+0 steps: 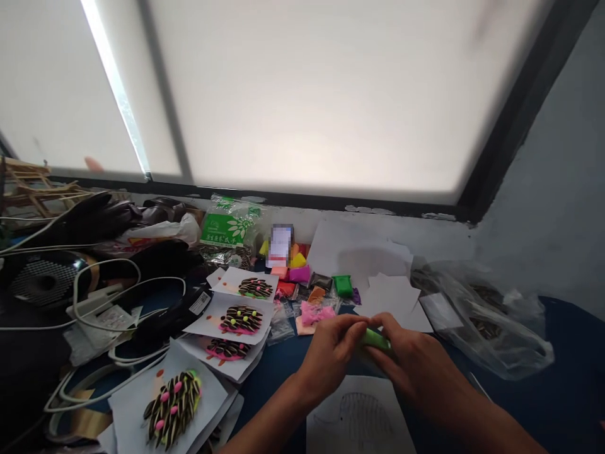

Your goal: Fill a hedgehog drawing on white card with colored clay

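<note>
I am looking down through the head camera at two hands grasping one thing between them. The left hand point(333, 350) is pinching the left end of a small green piece point(377, 339) with thumb and fingers, and the right hand point(416, 356) is gripping its right end. I am seeing that piece in the air above the dark blue worktop point(558, 391), just beyond a paper sheet point(362, 419) that is bearing a pencil outline of a striped, long-snouted animal. The fingers are covering part of the green piece, so I am not making out its whole shape.

Just past the left hand, a crumpled pink lump point(316, 312) is lying among small coloured packets, with a bright green packet point(343, 285) sitting behind it. To the left I am seeing finished-looking seed pictures point(174, 403) overlapping on paper. Farther back, a phone point(280, 244) is leaning upright beside a green-labelled bag point(224, 230). On the right, white sheets point(394, 299) are lying near a clear plastic bag point(515, 343).
</note>
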Motion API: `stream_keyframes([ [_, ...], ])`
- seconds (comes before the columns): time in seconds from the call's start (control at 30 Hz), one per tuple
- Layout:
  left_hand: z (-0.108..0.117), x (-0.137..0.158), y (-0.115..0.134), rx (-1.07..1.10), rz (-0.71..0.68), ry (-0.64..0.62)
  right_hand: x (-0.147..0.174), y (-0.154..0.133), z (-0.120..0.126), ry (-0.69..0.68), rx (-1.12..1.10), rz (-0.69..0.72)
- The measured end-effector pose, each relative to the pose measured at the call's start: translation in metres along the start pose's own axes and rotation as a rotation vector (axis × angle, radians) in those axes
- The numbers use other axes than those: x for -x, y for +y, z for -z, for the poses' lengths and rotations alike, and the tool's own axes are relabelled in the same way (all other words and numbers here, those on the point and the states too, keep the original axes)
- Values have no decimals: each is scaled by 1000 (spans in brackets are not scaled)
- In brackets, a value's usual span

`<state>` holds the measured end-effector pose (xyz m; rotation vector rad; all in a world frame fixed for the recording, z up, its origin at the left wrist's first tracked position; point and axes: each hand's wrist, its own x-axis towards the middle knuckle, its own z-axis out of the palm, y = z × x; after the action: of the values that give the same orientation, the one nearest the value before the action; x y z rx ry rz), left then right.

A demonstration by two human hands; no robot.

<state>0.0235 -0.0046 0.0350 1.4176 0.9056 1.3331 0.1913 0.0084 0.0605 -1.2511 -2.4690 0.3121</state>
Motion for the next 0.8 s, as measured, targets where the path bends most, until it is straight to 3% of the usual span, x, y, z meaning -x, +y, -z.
stream_keyframes([
  [0.07, 1, -1, -6, 102, 98, 60, 1, 2, 6, 11, -58, -31],
  [0.23, 5, -3, -13, 378, 287, -90, 1, 1, 5, 13, -280, -82],
  [0.47, 17, -9, -24, 395, 259, 103, -3, 5, -12, 173, -538, -209],
  [0.8, 21, -7, -30, 475, 330, 83, -7, 8, -26, 80, -762, -231],
])
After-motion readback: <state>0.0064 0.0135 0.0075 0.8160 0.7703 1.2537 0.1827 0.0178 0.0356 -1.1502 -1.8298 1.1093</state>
